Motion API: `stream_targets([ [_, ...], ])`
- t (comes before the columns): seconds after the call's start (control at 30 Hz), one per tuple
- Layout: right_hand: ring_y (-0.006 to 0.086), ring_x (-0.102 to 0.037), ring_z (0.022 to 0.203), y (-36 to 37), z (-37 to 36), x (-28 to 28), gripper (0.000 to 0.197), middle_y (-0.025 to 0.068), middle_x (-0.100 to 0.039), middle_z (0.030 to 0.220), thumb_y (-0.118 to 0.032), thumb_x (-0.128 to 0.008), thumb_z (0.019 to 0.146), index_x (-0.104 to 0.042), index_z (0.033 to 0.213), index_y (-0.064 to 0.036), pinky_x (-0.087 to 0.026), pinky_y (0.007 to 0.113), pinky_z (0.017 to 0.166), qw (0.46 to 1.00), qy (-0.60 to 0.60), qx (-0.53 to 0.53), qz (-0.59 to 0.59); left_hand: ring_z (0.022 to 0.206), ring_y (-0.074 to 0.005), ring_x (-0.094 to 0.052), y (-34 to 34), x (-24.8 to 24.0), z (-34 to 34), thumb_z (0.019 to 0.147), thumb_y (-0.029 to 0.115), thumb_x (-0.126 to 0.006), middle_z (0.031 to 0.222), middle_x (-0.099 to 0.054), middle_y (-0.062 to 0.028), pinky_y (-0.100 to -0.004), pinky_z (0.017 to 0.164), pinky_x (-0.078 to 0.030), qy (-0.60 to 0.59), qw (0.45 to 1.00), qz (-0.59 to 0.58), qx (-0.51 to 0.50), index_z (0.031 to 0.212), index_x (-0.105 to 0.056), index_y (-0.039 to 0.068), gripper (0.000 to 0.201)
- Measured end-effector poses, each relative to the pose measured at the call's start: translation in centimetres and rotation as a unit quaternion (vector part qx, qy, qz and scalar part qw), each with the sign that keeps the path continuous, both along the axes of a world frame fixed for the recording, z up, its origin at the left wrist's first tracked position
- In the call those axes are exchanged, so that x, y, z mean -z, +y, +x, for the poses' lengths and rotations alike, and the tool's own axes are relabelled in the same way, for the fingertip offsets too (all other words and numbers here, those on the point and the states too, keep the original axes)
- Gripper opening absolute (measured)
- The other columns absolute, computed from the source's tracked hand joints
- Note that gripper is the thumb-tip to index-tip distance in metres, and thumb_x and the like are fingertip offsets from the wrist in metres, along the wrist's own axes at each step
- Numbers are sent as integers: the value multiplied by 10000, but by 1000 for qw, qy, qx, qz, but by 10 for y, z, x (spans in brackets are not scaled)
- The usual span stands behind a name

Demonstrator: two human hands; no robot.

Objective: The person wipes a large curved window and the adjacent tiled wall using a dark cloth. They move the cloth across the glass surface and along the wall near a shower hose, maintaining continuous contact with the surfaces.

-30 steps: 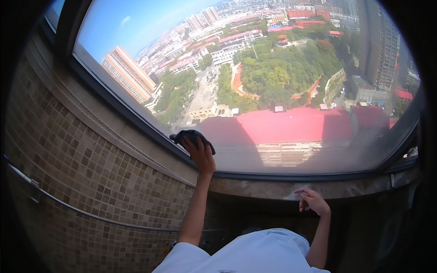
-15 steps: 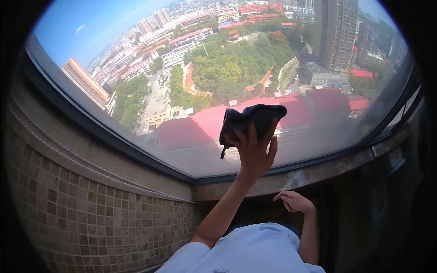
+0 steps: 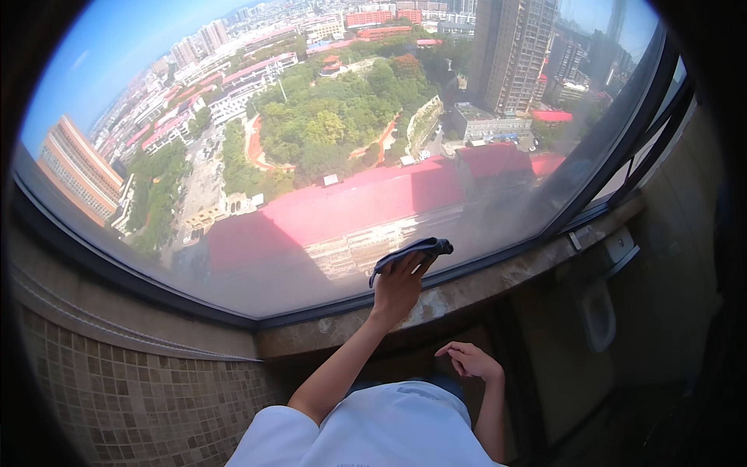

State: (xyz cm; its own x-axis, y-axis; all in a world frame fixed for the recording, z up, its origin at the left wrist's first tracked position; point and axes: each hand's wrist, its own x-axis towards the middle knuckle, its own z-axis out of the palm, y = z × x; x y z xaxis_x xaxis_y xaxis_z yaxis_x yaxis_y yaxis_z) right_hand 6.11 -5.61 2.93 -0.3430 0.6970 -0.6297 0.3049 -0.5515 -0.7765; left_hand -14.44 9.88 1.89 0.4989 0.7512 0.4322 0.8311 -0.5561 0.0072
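Note:
My left hand [image 3: 398, 294] presses a folded dark cloth [image 3: 412, 252] against the lower part of a large window pane [image 3: 296, 284], just above the frame. Its fingers lie over the cloth, partly covering it. In front of my white shirt, below the stone sill [image 3: 467, 293], hovers my right hand [image 3: 473, 362]. It holds nothing; the index finger reaches out to the left and the others are loosely bent.
A dark window frame [image 3: 311, 313] borders the glass. Small brown tiles [image 3: 140, 397] cover the wall at left, with a beaded cord [image 3: 132, 335] along it. To the right, a pale fixture [image 3: 599, 311] sits below the sill. Buildings and trees lie far below outside.
My left hand has brought the cloth down the glass, close to the bottom frame. The view has swung right. My right hand stays near my body.

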Motion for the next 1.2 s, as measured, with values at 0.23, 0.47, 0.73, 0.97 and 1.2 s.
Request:
stream_targets([
  [0.23,65,-404,447,98,12,-7,289,-24,-446,532,-159,-399,1033,-640,1153,-54,-328,223,417,991,16,-127,45,1280,-461,-365,-50,-16,-148,920,250,-576,1305,-451,-220,-626,1062,-255,-28,954,71,-289,1349,-531,226,433],
  [0.47,99,-465,490,148,-31,-42,300,28,-507,574,-153,-387,1021,-634,1146,-39,-408,265,490,954,55,-250,156,1432,-511,35,-31,-27,-223,1004,141,-412,1550,47,-332,-549,1153,-74,-307,844,127,-420,1521,12,-2,684],
  [0.73,114,-474,477,116,64,9,280,31,-532,585,-159,-410,1019,-634,1152,-59,-393,267,460,965,-14,-256,64,1317,-612,-171,26,-47,66,941,156,-488,1492,-170,-345,-734,1007,-137,-158,941,200,-221,1498,-344,281,588],
  [0.97,138,-526,491,112,98,17,260,64,-555,579,-139,-428,999,-650,1076,-27,-442,294,486,983,-62,-90,151,1078,-406,-422,25,-35,105,877,196,-576,1161,-455,-155,-583,918,-306,-5,987,107,-119,1427,-425,445,622],
  [1.2,187,-603,582,116,-6,32,268,123,-622,702,-155,-428,999,-637,1098,-19,-482,335,584,968,-99,-172,153,1121,-364,-439,-7,12,-76,871,163,-561,1189,-466,-163,-590,934,-320,-23,979,99,-176,1243,-627,331,414],
])
